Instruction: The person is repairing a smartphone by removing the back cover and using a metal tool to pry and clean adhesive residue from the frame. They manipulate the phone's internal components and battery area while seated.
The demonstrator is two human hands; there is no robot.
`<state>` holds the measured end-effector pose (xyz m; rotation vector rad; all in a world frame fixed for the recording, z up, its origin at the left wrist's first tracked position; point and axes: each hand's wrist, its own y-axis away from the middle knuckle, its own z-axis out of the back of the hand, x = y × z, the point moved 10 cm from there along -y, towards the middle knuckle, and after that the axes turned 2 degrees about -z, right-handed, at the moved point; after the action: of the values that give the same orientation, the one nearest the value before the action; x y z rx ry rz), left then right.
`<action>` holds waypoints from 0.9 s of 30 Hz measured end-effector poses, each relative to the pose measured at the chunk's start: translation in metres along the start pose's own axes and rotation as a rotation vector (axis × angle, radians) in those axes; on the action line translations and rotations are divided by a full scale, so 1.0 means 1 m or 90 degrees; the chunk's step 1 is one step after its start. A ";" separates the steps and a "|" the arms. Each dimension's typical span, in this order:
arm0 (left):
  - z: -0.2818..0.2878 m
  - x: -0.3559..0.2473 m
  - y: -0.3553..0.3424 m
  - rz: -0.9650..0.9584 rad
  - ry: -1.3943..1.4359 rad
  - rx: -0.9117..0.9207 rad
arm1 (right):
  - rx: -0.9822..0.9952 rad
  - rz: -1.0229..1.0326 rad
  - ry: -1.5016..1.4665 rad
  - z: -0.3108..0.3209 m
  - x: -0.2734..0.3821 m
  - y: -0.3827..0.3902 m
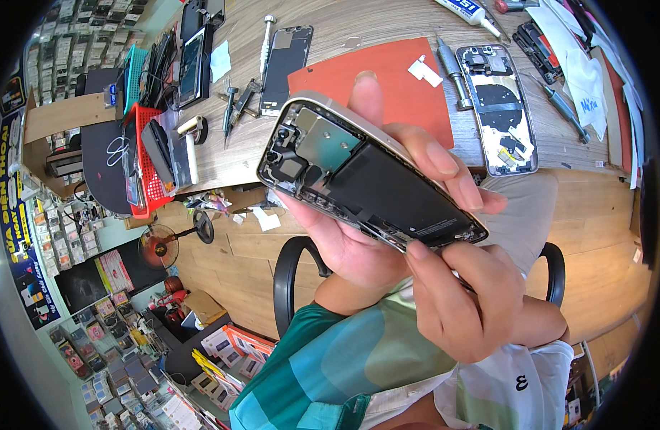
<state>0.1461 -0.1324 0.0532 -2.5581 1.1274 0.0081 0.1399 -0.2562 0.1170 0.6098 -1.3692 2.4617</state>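
Note:
My left hand is wrapped round an opened smartphone, held tilted above my lap. The phone's screen is off, so its black battery, silver shield plate and camera modules show. Its pale metal frame rests between my left fingers on the far side and my palm below. My right hand is closed at the phone's near lower edge, thumb and fingertips pinched against the frame. A dark sliver shows between those fingers, but I cannot make out what they hold.
On the wooden bench lie an orange-red mat, a second opened phone, a screwdriver, a detached screen panel and a glue tube. A red basket stands at left. Black chair armrests flank me.

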 end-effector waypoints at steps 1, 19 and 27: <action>0.000 -0.001 -0.001 0.000 0.000 0.002 | 0.003 0.003 -0.001 0.002 0.001 -0.001; -0.004 -0.003 -0.001 0.003 -0.008 0.032 | -0.022 -0.065 0.025 -0.002 0.003 0.000; -0.004 -0.002 -0.002 -0.002 -0.016 0.007 | -0.035 -0.069 0.010 -0.004 0.002 0.000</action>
<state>0.1453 -0.1309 0.0577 -2.5424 1.1118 0.0326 0.1373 -0.2532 0.1162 0.6325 -1.3573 2.3313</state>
